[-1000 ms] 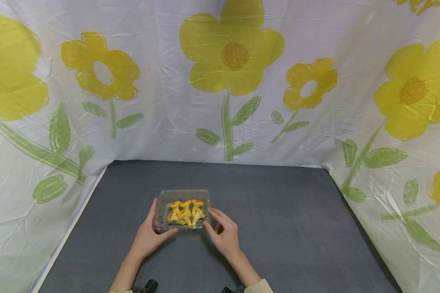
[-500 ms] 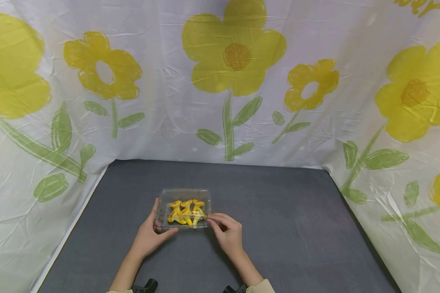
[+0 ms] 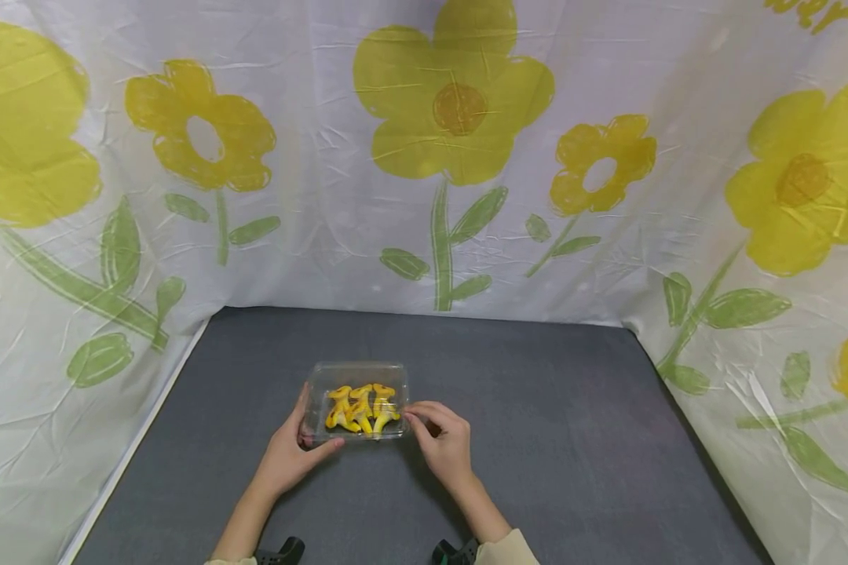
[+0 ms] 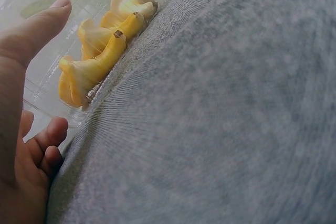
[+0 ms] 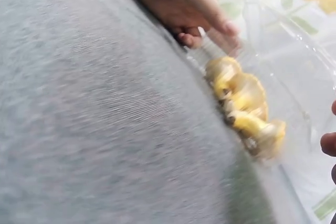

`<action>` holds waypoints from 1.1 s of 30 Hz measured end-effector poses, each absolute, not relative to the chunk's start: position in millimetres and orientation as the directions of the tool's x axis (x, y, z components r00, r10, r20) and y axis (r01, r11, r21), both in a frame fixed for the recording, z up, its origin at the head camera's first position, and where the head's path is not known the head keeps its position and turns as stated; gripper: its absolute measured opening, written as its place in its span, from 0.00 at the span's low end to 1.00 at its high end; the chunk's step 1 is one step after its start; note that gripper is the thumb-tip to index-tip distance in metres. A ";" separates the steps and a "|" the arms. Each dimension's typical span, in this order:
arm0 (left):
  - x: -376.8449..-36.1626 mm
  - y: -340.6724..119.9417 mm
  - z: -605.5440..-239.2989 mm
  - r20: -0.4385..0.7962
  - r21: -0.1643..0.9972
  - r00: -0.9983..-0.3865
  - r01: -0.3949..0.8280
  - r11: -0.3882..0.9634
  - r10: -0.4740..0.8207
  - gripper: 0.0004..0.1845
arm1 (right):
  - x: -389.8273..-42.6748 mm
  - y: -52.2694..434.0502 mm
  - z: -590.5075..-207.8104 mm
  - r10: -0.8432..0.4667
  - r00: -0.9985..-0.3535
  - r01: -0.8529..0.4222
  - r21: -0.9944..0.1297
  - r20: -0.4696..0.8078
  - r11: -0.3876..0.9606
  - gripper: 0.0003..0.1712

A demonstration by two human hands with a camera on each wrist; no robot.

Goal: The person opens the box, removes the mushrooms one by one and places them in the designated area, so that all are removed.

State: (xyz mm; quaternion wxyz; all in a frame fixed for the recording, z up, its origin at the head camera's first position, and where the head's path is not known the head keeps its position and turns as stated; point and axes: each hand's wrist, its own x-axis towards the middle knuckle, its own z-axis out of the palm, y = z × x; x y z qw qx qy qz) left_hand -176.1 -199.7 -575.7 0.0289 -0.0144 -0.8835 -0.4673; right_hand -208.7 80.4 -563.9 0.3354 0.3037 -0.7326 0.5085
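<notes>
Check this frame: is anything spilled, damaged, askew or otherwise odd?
Nothing stands out. The clear plastic box sits flat on the grey table, its yellow pieces all inside. The left hand grips its left end; the right hand pinches its right edge.

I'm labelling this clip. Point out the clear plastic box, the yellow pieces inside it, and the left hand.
clear plastic box (image 3: 356, 370): head view, far rim of the lid.
yellow pieces (image 3: 361, 406): head view, middle of the cluster.
left hand (image 3: 287, 455): head view, back of the hand.
</notes>
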 end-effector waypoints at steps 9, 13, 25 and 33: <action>-176.2 -200.2 -575.3 0.042 0.819 -0.999 0.031 0.572 -0.007 0.64 | -223.5 77.5 -542.9 -0.075 -0.586 -0.780 -0.536 0.807 0.322 0.07; -175.9 -200.0 -575.9 0.055 0.825 -0.998 0.043 0.563 -0.004 0.64 | -231.8 77.3 -536.2 -0.064 -0.594 -0.773 -0.547 0.802 0.322 0.10; -175.7 -199.6 -578.6 0.067 0.845 -0.998 0.058 0.532 0.001 0.64 | -247.0 78.3 -515.1 -0.087 -0.645 -0.736 -0.586 0.760 0.339 0.07; -175.9 -199.2 -578.9 0.064 0.844 -0.998 0.052 0.534 -0.004 0.65 | -265.4 75.0 -502.5 -0.078 -0.666 -0.707 -0.595 0.742 0.381 0.04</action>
